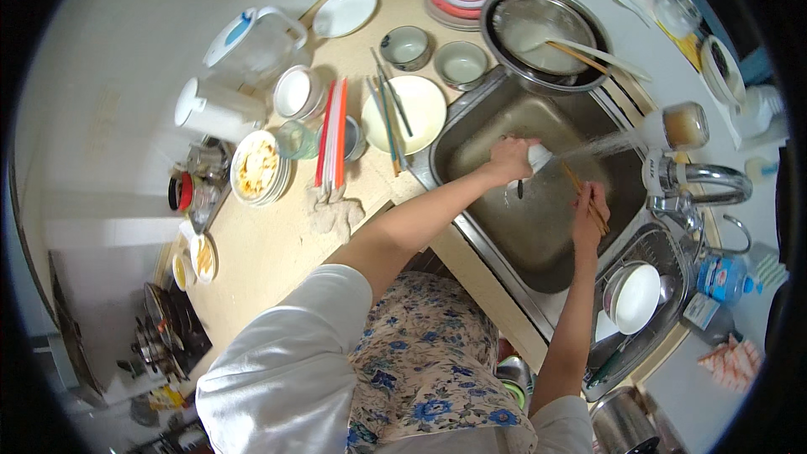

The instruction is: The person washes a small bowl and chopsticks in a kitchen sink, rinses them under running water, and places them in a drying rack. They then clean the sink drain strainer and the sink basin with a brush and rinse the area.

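Observation:
My left hand [512, 159] grips a small white vessel [539, 156], perhaps a cup or bowl, over the stainless steel sink [542, 227]. A spray of water [596, 145] from the tap side reaches this vessel. Farther right, my right hand [591, 205] holds wooden chopsticks [575, 180], tips pointing up and left towards the spray. Below the left hand shows a small dark object [520, 189] whose kind I cannot tell. The chrome faucet [712, 176] with a white attachment stands at the right rim of the sink.
A steel basin with a strainer [545, 31] sits at the sink's far corner. To the right, a wire dish rack [656, 252] holds white bowls [637, 297]. Left on the counter are a cream plate [429, 110] with chopsticks across it, stacked dirty plates [257, 167] and plastic pitchers [217, 107].

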The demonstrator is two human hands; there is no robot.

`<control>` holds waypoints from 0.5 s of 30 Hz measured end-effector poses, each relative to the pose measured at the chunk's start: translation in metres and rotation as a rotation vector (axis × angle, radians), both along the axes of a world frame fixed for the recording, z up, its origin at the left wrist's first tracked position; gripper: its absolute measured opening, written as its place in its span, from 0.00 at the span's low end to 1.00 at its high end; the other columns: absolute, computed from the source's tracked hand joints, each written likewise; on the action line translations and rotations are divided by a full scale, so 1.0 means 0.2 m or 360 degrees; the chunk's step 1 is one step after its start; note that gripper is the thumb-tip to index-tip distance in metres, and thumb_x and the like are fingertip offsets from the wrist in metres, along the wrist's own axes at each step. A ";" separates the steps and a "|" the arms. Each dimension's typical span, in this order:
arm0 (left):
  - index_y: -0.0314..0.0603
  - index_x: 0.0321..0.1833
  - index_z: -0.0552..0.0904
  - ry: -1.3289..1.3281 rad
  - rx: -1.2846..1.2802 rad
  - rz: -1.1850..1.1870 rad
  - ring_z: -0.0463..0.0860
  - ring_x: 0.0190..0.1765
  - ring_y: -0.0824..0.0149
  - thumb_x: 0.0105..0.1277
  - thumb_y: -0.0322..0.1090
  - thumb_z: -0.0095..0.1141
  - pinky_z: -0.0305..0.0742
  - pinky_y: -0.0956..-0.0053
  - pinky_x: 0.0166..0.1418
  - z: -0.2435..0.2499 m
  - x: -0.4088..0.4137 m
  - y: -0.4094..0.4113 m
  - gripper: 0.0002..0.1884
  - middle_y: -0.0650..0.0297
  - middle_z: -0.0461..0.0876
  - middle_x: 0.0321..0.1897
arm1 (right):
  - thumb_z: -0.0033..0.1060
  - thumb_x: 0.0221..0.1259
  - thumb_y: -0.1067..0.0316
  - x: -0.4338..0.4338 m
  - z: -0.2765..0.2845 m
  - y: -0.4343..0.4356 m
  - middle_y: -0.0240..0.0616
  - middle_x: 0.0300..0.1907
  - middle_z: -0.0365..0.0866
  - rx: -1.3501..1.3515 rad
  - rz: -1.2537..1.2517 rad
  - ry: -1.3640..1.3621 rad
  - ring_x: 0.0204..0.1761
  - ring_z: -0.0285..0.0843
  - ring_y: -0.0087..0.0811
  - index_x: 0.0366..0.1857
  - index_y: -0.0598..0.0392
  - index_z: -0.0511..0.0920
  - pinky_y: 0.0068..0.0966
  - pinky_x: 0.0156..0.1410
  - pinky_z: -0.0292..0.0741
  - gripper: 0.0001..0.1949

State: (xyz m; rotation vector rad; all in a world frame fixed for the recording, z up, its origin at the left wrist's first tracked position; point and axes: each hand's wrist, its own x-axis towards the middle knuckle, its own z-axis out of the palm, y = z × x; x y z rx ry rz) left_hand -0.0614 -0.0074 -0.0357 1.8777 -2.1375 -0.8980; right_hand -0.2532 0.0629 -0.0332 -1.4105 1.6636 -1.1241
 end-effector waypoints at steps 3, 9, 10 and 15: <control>0.53 0.61 0.73 0.0486 0.0178 0.0179 0.79 0.47 0.53 0.40 0.31 0.60 0.77 0.65 0.48 -0.01 0.09 0.03 0.36 0.51 0.80 0.43 | 0.44 0.68 0.66 0.04 0.13 0.06 0.36 0.23 0.68 -0.0011 -0.0042 -0.0014 0.23 0.65 0.23 0.33 0.59 0.70 0.21 0.31 0.67 0.08; 0.47 0.54 0.70 0.1933 0.1377 0.0938 0.79 0.44 0.56 0.48 0.24 0.58 0.82 0.57 0.42 0.07 0.28 0.19 0.27 0.60 0.74 0.45 | 0.44 0.66 0.70 -0.02 0.18 0.19 0.43 0.26 0.70 0.0001 0.0338 0.0409 0.27 0.68 0.35 0.32 0.61 0.68 0.26 0.34 0.67 0.06; 0.46 0.54 0.70 0.2037 0.1364 0.0938 0.79 0.45 0.56 0.48 0.24 0.58 0.82 0.57 0.43 0.10 0.32 0.24 0.27 0.60 0.73 0.46 | 0.44 0.65 0.70 0.00 0.22 0.21 0.44 0.27 0.71 -0.0071 0.0372 0.0507 0.28 0.68 0.38 0.32 0.62 0.68 0.27 0.35 0.67 0.06; 0.44 0.57 0.69 0.2352 0.0997 0.0901 0.78 0.47 0.58 0.50 0.24 0.57 0.81 0.56 0.47 0.35 0.57 0.52 0.27 0.60 0.73 0.47 | 0.47 0.64 0.71 0.25 0.39 0.28 0.47 0.39 0.71 -0.0278 0.0364 0.0655 0.37 0.71 0.45 0.38 0.58 0.70 0.33 0.42 0.70 0.04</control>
